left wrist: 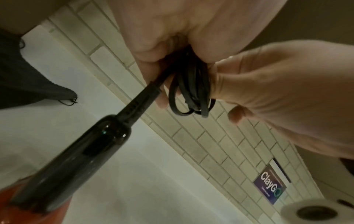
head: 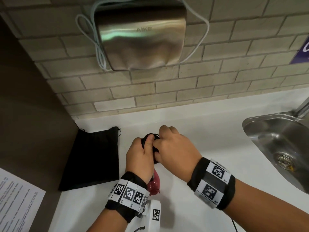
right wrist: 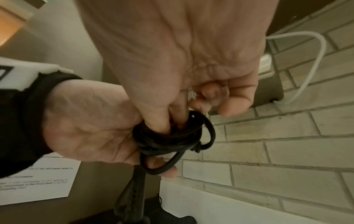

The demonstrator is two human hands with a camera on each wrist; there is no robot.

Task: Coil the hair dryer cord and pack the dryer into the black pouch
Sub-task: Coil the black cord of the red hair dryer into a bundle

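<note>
The left hand [head: 138,154] is closed round a bundle of black cord [left wrist: 191,91], thumb laid over the loops, with the hair dryer [left wrist: 76,151] hanging below it from the ribbed strain relief; its dark handle runs down to a red body just under the left wrist. The right hand [head: 173,144] meets the left directly over the bundle, its fingers [right wrist: 159,121] curled and hooked in among the loops, pinching the coil from the other side; whether it also has the plug I cannot tell, as nothing of a plug shows clearly. Both hands are held above the white tabletop [head: 209,131], touching each other. To the left of the left hand, near it, the black pouch [head: 93,158] lies flat on the tabletop with its drawstring mouth away from the person; it looks closed and unfilled. A printed sheet [head: 16,203] lies further left, a steel sink [head: 275,143] well to the right of the right hand, and a wall hand dryer [head: 140,34] on the tiles beyond. By my reading the coiling is in its last turns, or the end is being tucked, and packing has not begun. The next move would call for one hand to keep coil and dryer together while the other frees itself to open the pouch mouth; loose loops could spring apart if the grip slackens.
</note>
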